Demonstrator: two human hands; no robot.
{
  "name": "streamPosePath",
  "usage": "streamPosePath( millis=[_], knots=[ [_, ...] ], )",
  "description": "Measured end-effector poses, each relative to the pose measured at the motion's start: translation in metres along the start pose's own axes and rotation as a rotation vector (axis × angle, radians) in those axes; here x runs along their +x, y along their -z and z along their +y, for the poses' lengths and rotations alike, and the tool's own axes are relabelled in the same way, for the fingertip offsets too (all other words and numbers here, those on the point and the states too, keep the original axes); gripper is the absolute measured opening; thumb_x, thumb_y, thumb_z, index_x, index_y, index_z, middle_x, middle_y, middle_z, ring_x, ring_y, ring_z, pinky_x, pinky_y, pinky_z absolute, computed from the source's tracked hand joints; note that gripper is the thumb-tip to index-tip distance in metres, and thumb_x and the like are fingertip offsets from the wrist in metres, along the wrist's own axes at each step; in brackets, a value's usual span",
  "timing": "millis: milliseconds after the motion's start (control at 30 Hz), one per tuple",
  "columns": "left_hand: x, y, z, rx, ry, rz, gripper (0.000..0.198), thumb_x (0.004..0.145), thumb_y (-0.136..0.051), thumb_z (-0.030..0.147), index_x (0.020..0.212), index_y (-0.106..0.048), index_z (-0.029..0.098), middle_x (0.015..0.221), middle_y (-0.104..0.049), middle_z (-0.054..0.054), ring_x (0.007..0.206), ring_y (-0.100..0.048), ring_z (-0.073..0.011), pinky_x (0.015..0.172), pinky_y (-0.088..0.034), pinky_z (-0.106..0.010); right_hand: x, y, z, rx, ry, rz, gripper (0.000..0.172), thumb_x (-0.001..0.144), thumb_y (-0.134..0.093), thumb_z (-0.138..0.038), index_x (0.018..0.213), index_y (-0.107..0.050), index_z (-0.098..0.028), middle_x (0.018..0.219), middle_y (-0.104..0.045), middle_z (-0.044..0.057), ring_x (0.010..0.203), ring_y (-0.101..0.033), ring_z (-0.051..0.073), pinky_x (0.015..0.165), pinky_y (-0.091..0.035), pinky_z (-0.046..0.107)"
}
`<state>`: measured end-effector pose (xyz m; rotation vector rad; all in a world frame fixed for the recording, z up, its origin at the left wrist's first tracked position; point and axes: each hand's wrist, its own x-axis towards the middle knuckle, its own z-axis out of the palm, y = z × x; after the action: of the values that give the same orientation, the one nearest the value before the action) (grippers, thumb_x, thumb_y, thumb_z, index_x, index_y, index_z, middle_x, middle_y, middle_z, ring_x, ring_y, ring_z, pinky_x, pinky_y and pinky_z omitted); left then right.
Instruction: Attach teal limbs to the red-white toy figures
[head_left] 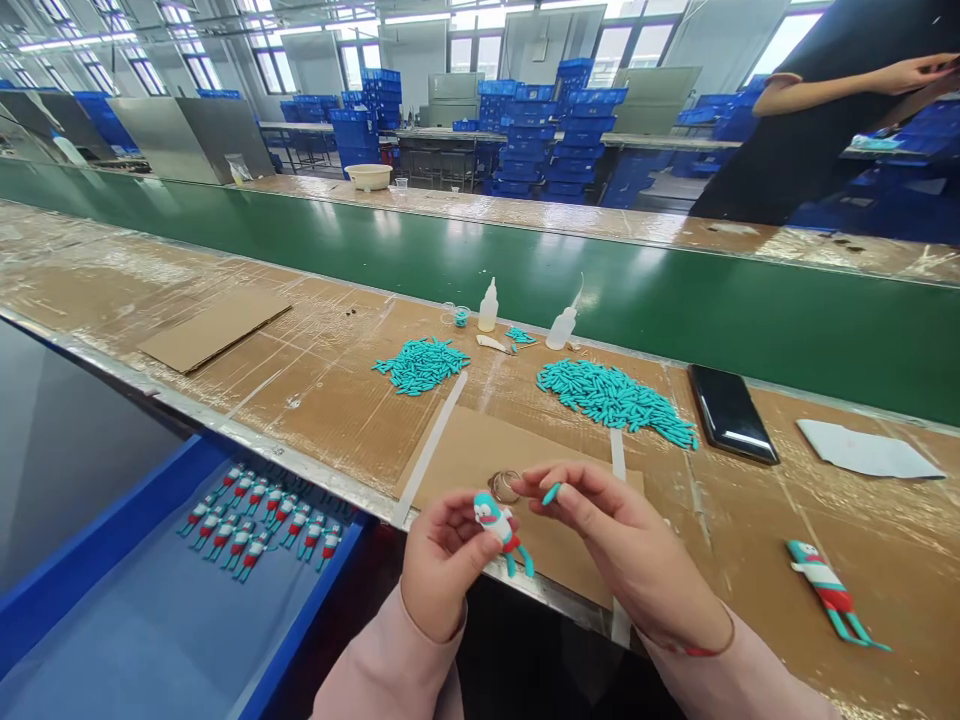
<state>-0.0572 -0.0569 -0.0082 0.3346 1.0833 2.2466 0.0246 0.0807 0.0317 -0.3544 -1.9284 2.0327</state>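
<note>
At six o'clock, along the near edge of the worktop [315, 400], both hands worked close together above a cardboard sheet [480, 450]. The left hand [442, 565] was curled nearly shut around a small moulded figure [501, 525] in teal, white and red, its legs hanging below the fingers. The right hand [626, 540] was almost closed, with its thumb and forefinger pinching a short teal rod [552, 493] just beside the figure's head. A small ring-shaped coil [504, 487] sat just behind the hands, its material too small to tell.

Toward eleven o'clock lay a smaller heap of teal rods [421, 365], and toward one o'clock a larger heap [616, 402], with two white squeeze bottles [488, 308] behind them. A black phone [732, 413] lay near two o'clock, and a second figure [829, 590] near four o'clock. At eight o'clock, a blue tray [150, 500] held rows of matching figures [259, 525]. Beyond a green conveyor belt [525, 270], a co-worker's hand [911, 72] showed at one o'clock, near stacks of blue crates [577, 130].
</note>
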Motion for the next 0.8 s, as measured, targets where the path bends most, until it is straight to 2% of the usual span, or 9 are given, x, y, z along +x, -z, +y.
streamPosePath(
  millis=[67, 167, 267, 467, 600, 800],
  knots=[
    [-0.009, -0.006, -0.002, -0.024, 0.031, -0.052, 0.023, 0.061, -0.080, 0.022, 0.082, -0.070, 0.026, 0.075, -0.074, 0.000, 0.070, -0.069, -0.0182, 0.062, -0.058, -0.024, -0.010, -0.005, -0.004, 0.167, -0.119, 0.000, 0.027, 0.087, -0.059, -0.047, 0.086, -0.060, -0.019, 0.103, -0.062, 0.008, 0.102, -0.056, 0.024, 0.085, -0.050, 0.036],
    [-0.016, -0.012, -0.002, -0.060, 0.050, -0.107, 0.023, 0.063, -0.079, 0.023, 0.083, -0.069, 0.028, 0.076, -0.074, 0.001, 0.071, -0.069, -0.0176, 0.062, -0.058, -0.023, -0.024, -0.009, -0.007, 0.245, -0.164, 0.027, 0.027, 0.085, -0.063, -0.046, 0.084, -0.061, -0.019, 0.100, -0.064, 0.008, 0.089, -0.061, 0.020, 0.079, -0.053, 0.033],
    [-0.018, -0.016, -0.002, -0.109, 0.067, -0.153, 0.024, 0.064, -0.078, 0.022, 0.085, -0.068, 0.029, 0.080, -0.074, 0.002, 0.074, -0.069, -0.0182, 0.062, -0.058, -0.024, -0.033, -0.009, -0.009, 0.239, -0.122, 0.053, 0.022, 0.085, -0.064, -0.041, 0.086, -0.063, -0.020, 0.097, -0.065, 0.007, 0.078, -0.061, 0.016, 0.075, -0.054, 0.028],
    [-0.021, -0.023, -0.003, -0.146, 0.090, -0.207, 0.024, 0.065, -0.078, 0.022, 0.086, -0.068, 0.027, 0.080, -0.074, 0.002, 0.071, -0.068, -0.0135, 0.060, -0.055, -0.017, -0.038, -0.008, -0.018, 0.171, -0.123, 0.087, 0.024, 0.082, -0.067, -0.043, 0.083, -0.066, -0.019, 0.094, -0.066, 0.009, 0.082, -0.063, 0.020, 0.074, -0.057, 0.030],
    [-0.023, -0.024, -0.003, -0.153, 0.093, -0.234, 0.021, 0.065, -0.078, 0.020, 0.082, -0.068, 0.026, 0.072, -0.073, 0.004, 0.064, -0.066, -0.0093, 0.057, -0.052, -0.014, -0.039, -0.010, -0.023, 0.110, -0.051, 0.093, 0.018, 0.082, -0.067, -0.039, 0.081, -0.068, -0.020, 0.090, -0.067, 0.008, 0.082, -0.064, 0.020, 0.070, -0.057, 0.026],
    [-0.026, -0.024, -0.003, -0.134, 0.117, -0.203, 0.022, 0.061, -0.081, 0.020, 0.078, -0.068, 0.025, 0.071, -0.073, 0.003, 0.063, -0.066, -0.0101, 0.058, -0.052, -0.016, -0.042, -0.009, -0.026, -0.034, 0.027, 0.064, 0.018, 0.086, -0.063, -0.037, 0.081, -0.069, -0.021, 0.087, -0.066, 0.007, 0.079, -0.063, 0.018, 0.067, -0.055, 0.021]
  ],
)
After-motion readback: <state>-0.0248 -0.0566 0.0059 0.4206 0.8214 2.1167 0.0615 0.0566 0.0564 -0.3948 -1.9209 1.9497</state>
